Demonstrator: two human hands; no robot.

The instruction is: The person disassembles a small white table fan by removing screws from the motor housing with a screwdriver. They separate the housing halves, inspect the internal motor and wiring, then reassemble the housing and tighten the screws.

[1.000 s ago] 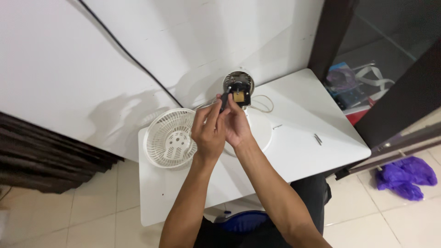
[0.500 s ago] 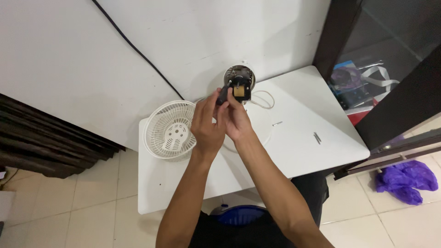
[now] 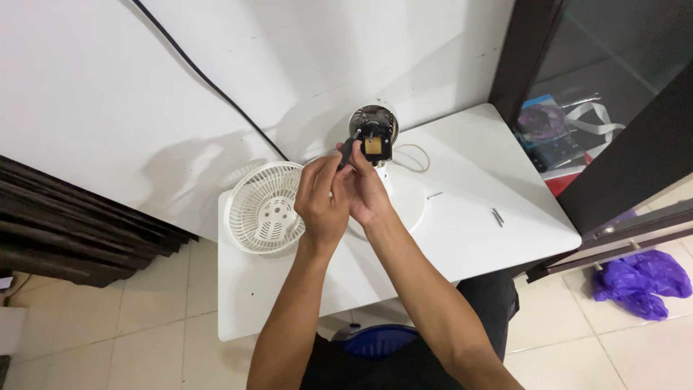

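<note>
While both hands pinch screwdriver | shaft slants up-right toward fan motor

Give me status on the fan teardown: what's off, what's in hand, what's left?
Done: the white round plastic fan grille is off and lies flat on the white table, with two small loose screws nearby. In hand: the left hand and right hand meet at the exposed black motor with copper winding, a dark tool between them. Left: the motor sits on its white round base.

Both forearms extended forward, left hand and right hand pressed together, fingers curled in grip.
</note>
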